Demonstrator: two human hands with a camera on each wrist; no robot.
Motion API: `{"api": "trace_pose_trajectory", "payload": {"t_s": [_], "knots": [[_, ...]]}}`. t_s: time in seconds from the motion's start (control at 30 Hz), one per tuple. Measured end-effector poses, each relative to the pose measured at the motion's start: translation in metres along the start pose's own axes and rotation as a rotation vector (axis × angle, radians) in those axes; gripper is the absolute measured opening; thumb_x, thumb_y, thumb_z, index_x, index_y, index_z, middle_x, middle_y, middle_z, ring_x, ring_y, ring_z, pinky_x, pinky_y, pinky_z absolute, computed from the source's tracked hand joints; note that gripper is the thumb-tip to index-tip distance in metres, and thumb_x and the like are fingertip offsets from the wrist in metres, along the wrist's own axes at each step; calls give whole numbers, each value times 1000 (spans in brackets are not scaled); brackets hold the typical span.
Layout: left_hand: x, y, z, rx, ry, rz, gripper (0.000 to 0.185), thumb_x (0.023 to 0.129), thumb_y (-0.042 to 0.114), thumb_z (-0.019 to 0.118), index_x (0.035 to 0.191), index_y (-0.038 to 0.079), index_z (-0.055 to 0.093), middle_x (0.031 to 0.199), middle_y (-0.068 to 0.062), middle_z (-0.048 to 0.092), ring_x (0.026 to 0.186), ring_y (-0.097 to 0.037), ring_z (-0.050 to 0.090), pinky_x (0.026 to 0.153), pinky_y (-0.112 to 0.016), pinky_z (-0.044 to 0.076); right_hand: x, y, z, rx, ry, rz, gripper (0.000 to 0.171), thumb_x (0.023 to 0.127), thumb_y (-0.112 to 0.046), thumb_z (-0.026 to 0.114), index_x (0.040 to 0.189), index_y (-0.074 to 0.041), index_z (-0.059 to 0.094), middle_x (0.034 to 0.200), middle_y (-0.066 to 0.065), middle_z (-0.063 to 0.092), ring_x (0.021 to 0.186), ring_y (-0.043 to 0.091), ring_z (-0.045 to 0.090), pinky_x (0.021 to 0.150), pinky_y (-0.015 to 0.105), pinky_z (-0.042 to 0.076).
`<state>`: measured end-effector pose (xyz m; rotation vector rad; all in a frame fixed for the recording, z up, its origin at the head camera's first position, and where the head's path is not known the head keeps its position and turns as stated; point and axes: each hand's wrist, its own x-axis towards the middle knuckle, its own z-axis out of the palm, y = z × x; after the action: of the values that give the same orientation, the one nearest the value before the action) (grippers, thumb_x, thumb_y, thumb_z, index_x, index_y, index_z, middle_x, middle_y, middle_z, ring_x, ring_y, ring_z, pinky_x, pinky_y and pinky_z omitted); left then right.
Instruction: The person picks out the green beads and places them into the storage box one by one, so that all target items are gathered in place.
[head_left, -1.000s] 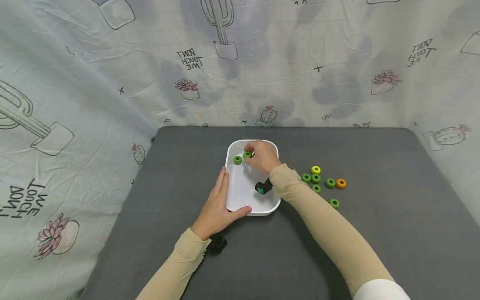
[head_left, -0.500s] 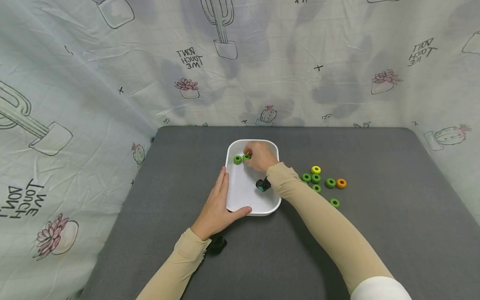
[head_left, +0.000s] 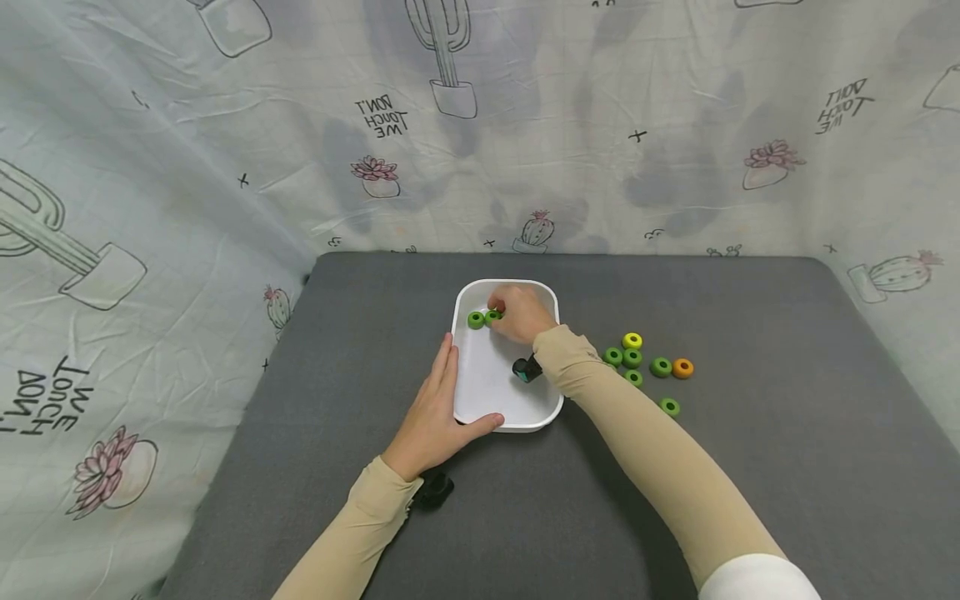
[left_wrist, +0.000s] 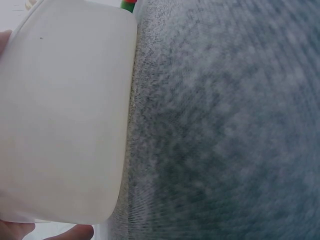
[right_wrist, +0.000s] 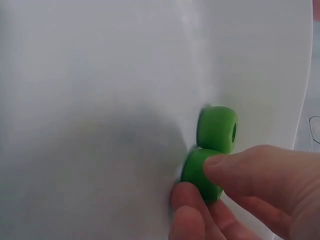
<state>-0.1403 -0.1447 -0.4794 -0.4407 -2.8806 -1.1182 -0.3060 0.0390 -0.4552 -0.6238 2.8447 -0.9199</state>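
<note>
A white tray [head_left: 487, 383] stands on the grey table. My right hand [head_left: 522, 315] reaches into its far part and pinches a green bead [right_wrist: 197, 172] between thumb and fingers. That bead sits against a second green bead [right_wrist: 216, 129] to its left in the head view, also in the tray. Both beads have a hole through the middle. My left hand [head_left: 429, 421] rests against the tray's left side with straight fingers, its thumb at the near rim. In the left wrist view the tray's outer wall [left_wrist: 70, 110] fills the left part.
Right of the tray lie several loose green beads [head_left: 632, 358], a yellow bead [head_left: 632, 341] and an orange bead [head_left: 682, 368]. My right forearm [head_left: 637, 442] partly hides that group. A patterned cloth [head_left: 570, 125] hangs behind the grey table [head_left: 787, 467].
The right hand has brought its green bead slightly left and nearer, up against the other bead in the tray. During the last half second hardly anything moved. The left hand stayed put.
</note>
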Motion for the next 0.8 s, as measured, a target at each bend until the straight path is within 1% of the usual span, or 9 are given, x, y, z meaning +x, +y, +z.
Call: {"api": "trace_pose_trajectory", "payload": {"t_s": [0.33,0.5,0.8], "knots": [[0,1,-1,5,-2,-4,122,86,66,75,167,1,10,177,-5,-2,158,-40,21,119,-64,31,-2,-2,-1,-9,1,-8,26,89,-6,76,114,-1,75,110,16,75,103,29,68,94,42,54],[1,1,-1,5,-1,-6,122,85,65,75,167,1,10,177,-4,-2,158,-39,21,119,-64,31,-4,-5,-4,9,-11,20,26,91,-6,75,116,0,75,111,16,74,102,29,67,93,42,54],[1,1,0,2,-2,-9,122,85,65,75,167,1,10,177,-3,-3,159,-39,20,120,-63,30,-6,-6,-4,22,11,36,26,95,-6,62,117,-1,74,107,15,72,95,27,64,88,40,53]]}}
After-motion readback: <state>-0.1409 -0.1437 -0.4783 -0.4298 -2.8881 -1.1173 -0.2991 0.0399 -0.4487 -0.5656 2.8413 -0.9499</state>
